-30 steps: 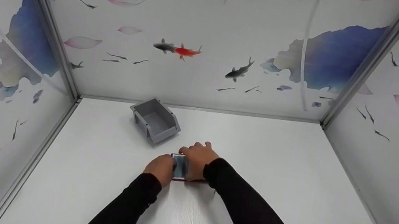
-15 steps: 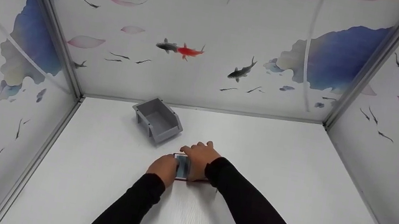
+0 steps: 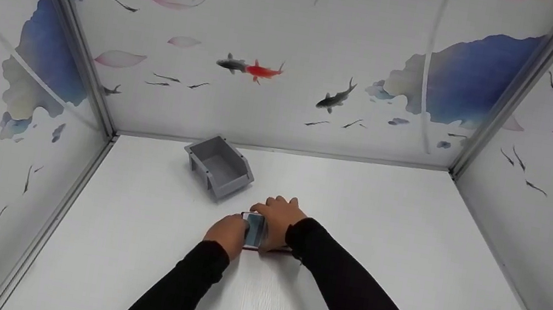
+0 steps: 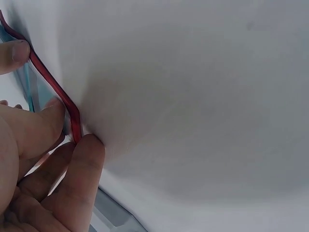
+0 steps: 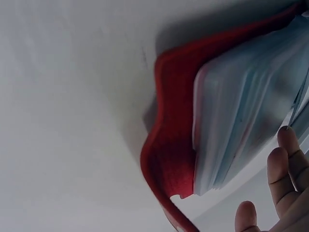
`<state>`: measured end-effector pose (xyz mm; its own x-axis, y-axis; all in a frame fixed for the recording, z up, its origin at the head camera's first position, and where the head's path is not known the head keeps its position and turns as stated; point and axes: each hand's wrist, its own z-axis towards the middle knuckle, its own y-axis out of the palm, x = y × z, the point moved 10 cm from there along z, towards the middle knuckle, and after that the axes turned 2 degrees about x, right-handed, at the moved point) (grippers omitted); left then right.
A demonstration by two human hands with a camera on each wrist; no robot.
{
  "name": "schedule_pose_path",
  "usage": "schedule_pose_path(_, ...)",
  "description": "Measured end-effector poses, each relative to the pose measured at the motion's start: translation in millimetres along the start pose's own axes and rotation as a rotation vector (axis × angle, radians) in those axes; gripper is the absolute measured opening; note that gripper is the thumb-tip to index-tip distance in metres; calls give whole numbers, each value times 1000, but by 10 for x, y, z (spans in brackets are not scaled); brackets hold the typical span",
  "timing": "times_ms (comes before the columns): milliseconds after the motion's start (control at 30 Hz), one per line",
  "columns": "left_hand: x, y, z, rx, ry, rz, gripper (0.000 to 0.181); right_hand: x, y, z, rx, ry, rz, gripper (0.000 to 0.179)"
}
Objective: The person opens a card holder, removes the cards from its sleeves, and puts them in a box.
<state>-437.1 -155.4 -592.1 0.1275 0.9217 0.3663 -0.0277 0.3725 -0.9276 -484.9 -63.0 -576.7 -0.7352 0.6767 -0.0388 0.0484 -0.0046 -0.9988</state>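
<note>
A red card holder with clear plastic sleeves lies on the white table between both hands. The left hand pinches the holder's left end, its thumb over a light blue sleeve and its fingers at the red edge in the left wrist view. The right hand lies across the raised sleeves, covering much of the holder in the head view. Its fingers are loosely extended and spread in the right wrist view, one tip right at the sleeves' edge.
A grey plastic bin stands on the table beyond the left hand, close to the back wall. White panels with fish and petal prints enclose the table at the back and both sides.
The head view has shifted slightly, moving everything a little to the right in it. Both hands keep nearly the same place on the card holder; the right fingers shift only slightly.
</note>
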Motion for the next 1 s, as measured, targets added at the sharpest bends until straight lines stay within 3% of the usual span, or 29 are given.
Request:
schedule_pose_path(267, -11, -10, -11, -2, -9, 11, 11, -19, -5, 22, -14, -9, 38, 82)
schedule_pose_path(500, -44, 50, 18, 50, 53, 22, 8, -99, -61, 36, -19, -33, -34, 77)
schedule_pose_path(533, -124, 154, 61, 69, 71, 34, 8, -84, -55, 34, -29, -22, -12, 78)
schedule_pose_path(633, -122, 160, 58, 73, 62, 21, 9, 12, -4, 35, -72, 48, 135, 78)
schedule_pose_path(700, -72, 97, 22, 53, 30, 13, 10, 100, 38, 41, -100, 117, 278, 74)
schedule_pose_path(800, 49, -43, -49, 31, 3, 33, 10, 183, 74, 59, -121, 190, 433, 55)
schedule_pose_path(1000, 112, -79, -78, 35, 12, 52, 12, 292, 23, 78, -41, 350, 559, 23)
